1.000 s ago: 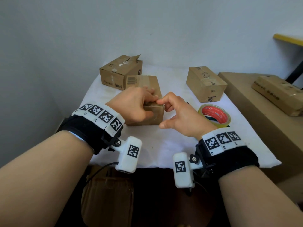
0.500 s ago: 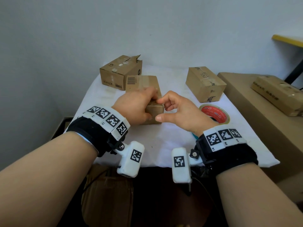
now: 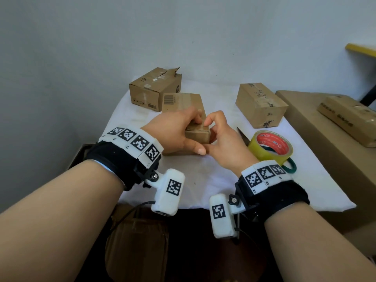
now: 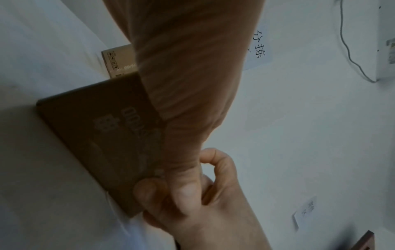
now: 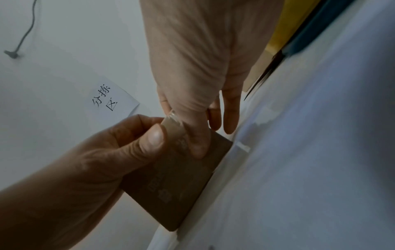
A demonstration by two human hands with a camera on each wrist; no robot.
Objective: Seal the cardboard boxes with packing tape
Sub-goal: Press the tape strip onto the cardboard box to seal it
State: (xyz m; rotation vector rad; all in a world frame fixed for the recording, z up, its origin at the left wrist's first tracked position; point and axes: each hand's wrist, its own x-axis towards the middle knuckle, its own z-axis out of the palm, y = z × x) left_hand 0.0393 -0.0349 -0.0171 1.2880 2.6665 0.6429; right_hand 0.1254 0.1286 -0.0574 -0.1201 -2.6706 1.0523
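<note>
Left hand [image 3: 175, 131] clamped round near end of box [image 3: 183, 102], fingers over the top, thumb low on the near face. Right hand [image 3: 221, 143] pinching same end from the other side: forefinger on top edge, thumb on the face, thumb tips touching. Hands together, both on the box. Box flat on table [image 3: 203, 184], mid-cloth, long axis running away from the body.

Likely reason for the grip: left for steadying, right for rubbing down a loose tape end [image 5: 173, 121], seen clear and lifted between the thumbs in the right wrist view. Probably finishing the strip over this end. Roll [image 3: 270, 145] parked just right of the hands, lying on scissors [image 3: 291, 166], within easy reach for the next strip. Two more boxes behind: torn-flap one [image 3: 154, 88] back left, touching or nearly touching the held box; another [image 3: 262, 104] back right, well apart.

Versus a second ago: right hand then open and off the box, thumb and forefinger spread; now closed onto it. Left grip much the same. Box and roll unmoved.
</note>
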